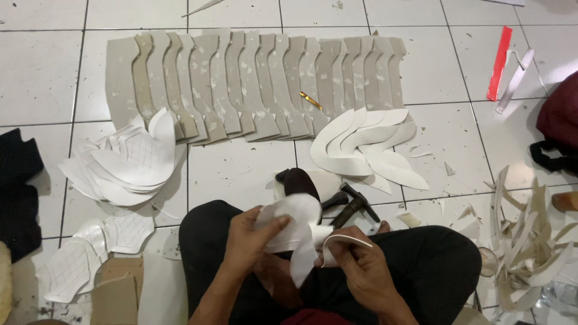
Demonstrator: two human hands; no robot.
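I sit on a white tiled floor with black trousers on my crossed legs. My left hand grips a white curved cut-out piece over my lap, thumb on top. My right hand holds the same piece's lower edge and a thin white strip curling off it. Whether a blade is in my right hand I cannot tell. A dark hammer and a dark brown shoe-shaped block lie on the floor just beyond my hands.
A long fanned row of grey-beige shaped pieces lies ahead. White curved pieces are stacked at left and at right. Offcut strips pile at right. A red strip, dark cloth and cardboard lie around.
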